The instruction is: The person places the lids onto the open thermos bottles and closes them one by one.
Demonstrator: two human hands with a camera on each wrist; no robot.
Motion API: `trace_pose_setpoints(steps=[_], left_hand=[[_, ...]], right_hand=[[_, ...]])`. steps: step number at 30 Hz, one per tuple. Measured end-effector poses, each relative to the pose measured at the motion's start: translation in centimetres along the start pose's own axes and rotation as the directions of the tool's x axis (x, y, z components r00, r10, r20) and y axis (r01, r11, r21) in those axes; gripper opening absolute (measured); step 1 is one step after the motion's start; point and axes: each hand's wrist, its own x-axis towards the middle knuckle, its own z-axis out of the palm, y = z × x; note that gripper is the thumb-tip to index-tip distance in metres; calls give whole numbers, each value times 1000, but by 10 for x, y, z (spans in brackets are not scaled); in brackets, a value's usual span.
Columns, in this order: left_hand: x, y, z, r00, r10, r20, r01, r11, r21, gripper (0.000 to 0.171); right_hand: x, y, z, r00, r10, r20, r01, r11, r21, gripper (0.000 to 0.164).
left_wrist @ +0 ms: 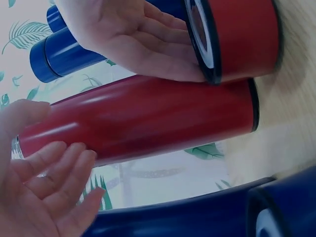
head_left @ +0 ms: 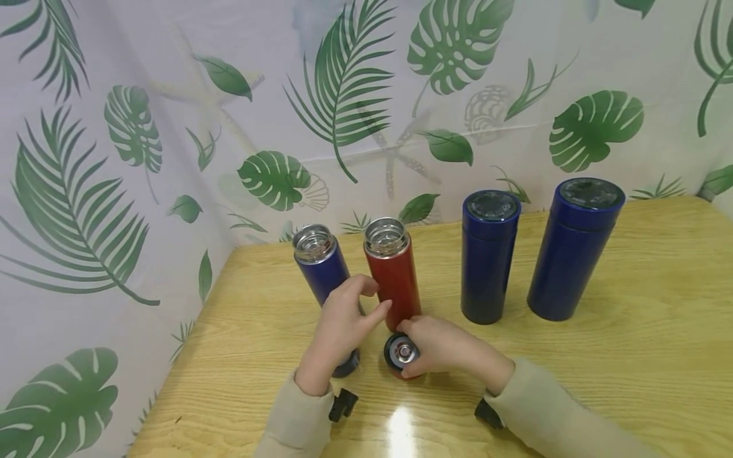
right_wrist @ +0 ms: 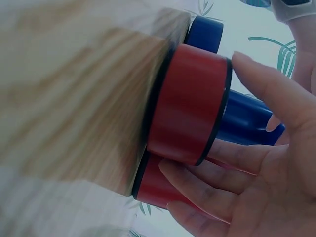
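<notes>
A red bottle (head_left: 395,280) stands without its lid, steel neck showing. Its red lid (right_wrist: 190,103) rests upside down on the table just in front, the inner face upward. My right hand (head_left: 438,343) spans this lid, thumb at the near side and fingers at the far side, fingertips right at its wall. My left hand (head_left: 346,318) hovers beside the red bottle with thumb and fingers parted and nothing between them. Left of it stands a lidless blue bottle (head_left: 321,270), partly hidden by that hand. A blue lid (left_wrist: 291,197) sits in front of the blue bottle.
Two larger dark blue bottles with dark, glossy lids stand to the right: a nearer-middle blue bottle (head_left: 487,273) and a farther-right blue bottle (head_left: 567,261). A leaf-printed cloth (head_left: 366,114) hangs behind the wooden table (head_left: 641,356).
</notes>
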Motion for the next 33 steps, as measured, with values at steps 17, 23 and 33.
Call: trace_pose_setpoints(steps=[17,23,33], left_hand=[[9,25,-17,977,-193,-94,199,978,60,44],[16,35,-17,962,-260,-85,267,961,77,57],[23,35,-6,949,-301,-94,296,953,-60,73]], right_hand=[[0,-6,0,999,29,16,-28,997,-71,63],[-3,-4,-5,999,32,-2,-32,999,11,60],[-17,-7,-27,999,12,-44,-8,997,82,60]])
